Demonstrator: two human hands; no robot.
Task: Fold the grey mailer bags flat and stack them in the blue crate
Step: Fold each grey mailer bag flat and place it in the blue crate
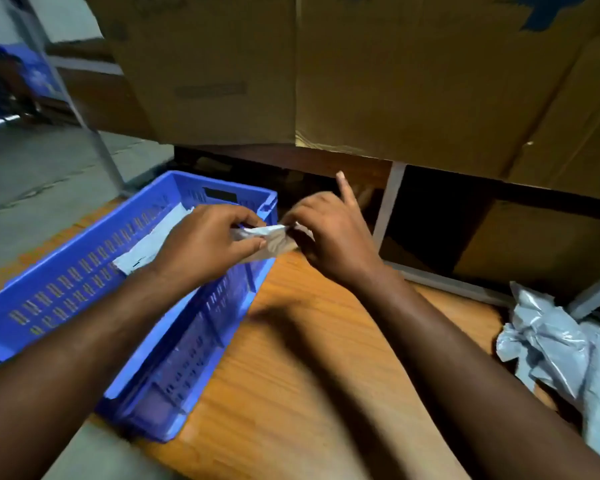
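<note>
Both hands hold one small folded grey mailer bag point(272, 240) just above the right rim of the blue crate point(66, 285). My left hand point(208, 242) pinches its left end between thumb and fingers. Its right end is gripped by my right hand point(329, 233), whose index finger points up. Inside the crate lies a flat grey mailer point(153, 244), partly hidden by my left wrist. A heap of crumpled grey mailer bags point(561, 348) lies at the table's right edge.
The crate stands on the left part of a wooden table point(309, 393). Large cardboard boxes point(395, 81) sit on a shelf directly behind the table, with a white shelf post point(390, 199) below them. Grey floor lies to the left.
</note>
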